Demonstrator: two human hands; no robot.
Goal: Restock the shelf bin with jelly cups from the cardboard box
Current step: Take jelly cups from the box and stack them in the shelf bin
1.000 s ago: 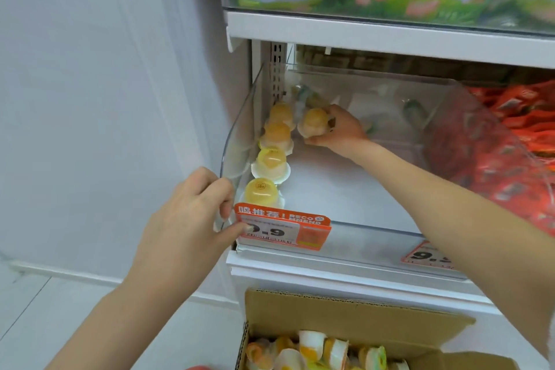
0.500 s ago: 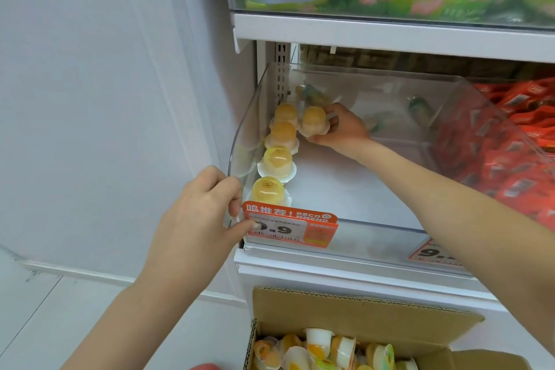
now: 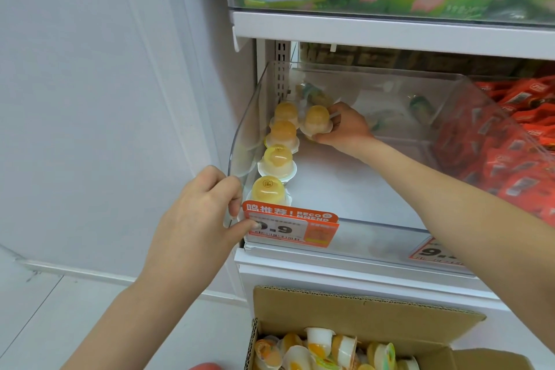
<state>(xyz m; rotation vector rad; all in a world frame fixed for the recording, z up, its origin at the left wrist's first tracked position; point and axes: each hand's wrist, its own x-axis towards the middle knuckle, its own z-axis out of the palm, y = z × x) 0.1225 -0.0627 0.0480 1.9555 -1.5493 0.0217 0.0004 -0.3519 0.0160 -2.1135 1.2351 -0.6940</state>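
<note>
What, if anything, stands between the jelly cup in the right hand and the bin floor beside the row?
Nothing visible does. The right hand holds the jelly cup beside the row's rear cups, over bare bin floor.

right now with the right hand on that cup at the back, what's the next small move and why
Probably set the jelly cup down dome up and let go, starting a second column. The right hand grips it low at the back of the clear bin, beside the row of four cups along the left wall; the left hand holds the bin's front corner.
</note>
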